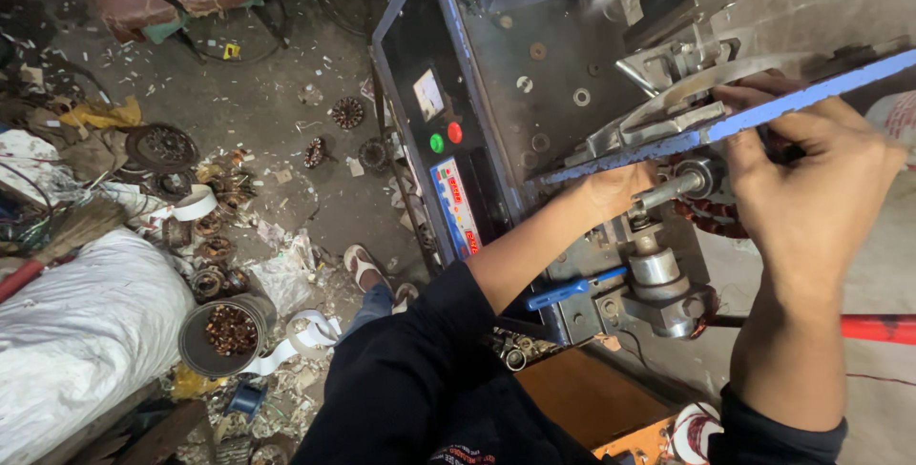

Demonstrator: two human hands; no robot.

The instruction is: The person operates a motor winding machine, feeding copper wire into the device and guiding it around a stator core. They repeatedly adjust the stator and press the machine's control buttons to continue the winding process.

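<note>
A grey-blue metal machine stands in front of me, with a small meter, a green button and a red button on its dark side panel. A blue-edged flat bar runs across its top. My left hand reaches under that bar, beside a steel shaft; its fingers are hidden. My right hand sits at the bar's right part, fingers curled against its edge near a copper-wound coil. Whether it grips anything is unclear.
A blue-handled tool lies by the steel fitting. A red rod runs off right. On the littered floor lie motor windings, a tin of copper parts, a white sack, tape rolls and my foot.
</note>
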